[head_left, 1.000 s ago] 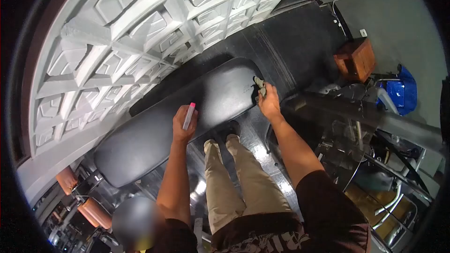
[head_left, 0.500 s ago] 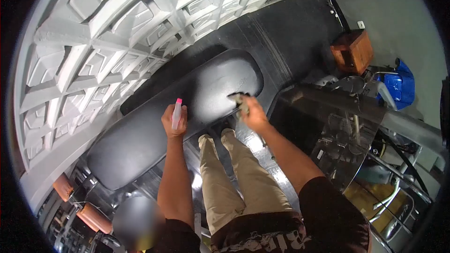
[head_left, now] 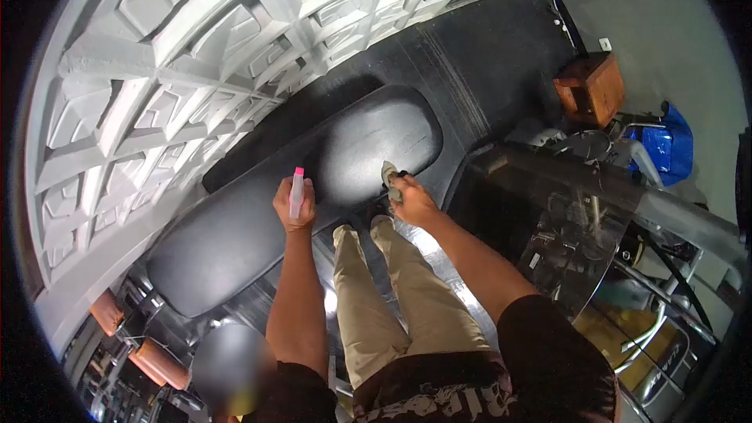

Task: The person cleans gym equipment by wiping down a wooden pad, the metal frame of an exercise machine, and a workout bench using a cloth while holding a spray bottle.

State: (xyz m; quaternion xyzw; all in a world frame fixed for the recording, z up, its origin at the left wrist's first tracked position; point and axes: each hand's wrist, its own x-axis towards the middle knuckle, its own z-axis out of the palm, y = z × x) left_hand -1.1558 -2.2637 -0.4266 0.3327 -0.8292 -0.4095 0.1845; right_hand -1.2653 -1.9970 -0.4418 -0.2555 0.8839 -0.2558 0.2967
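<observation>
My left hand (head_left: 304, 205) is wrapped round a small pale bottle with a pink top (head_left: 296, 193), held upright over the near edge of a long black padded bench (head_left: 227, 247). To the right, my right hand (head_left: 413, 202) grips a crumpled grey-green and black cloth (head_left: 391, 178) at the bench's near side. One tip of the cloth sticks up over the shiny pad; whether it touches the surface I cannot tell. Light glints off the pad between the two hands, and part of the cloth is hidden behind my fingers.
A white raised-pattern wall (head_left: 180, 102) runs along the bench's far side. Metal gym equipment (head_left: 580, 227) stands at right, near a brown wooden box (head_left: 591, 90) and a blue item (head_left: 666, 145). Orange-brown rollers (head_left: 157, 362) are at lower left. My legs stand close to the bench.
My right hand has shifted slightly left and down with the cloth, which now points upward. A wet-looking patch near the pad's right end has faded to a thin line. My left hand barely moved.
</observation>
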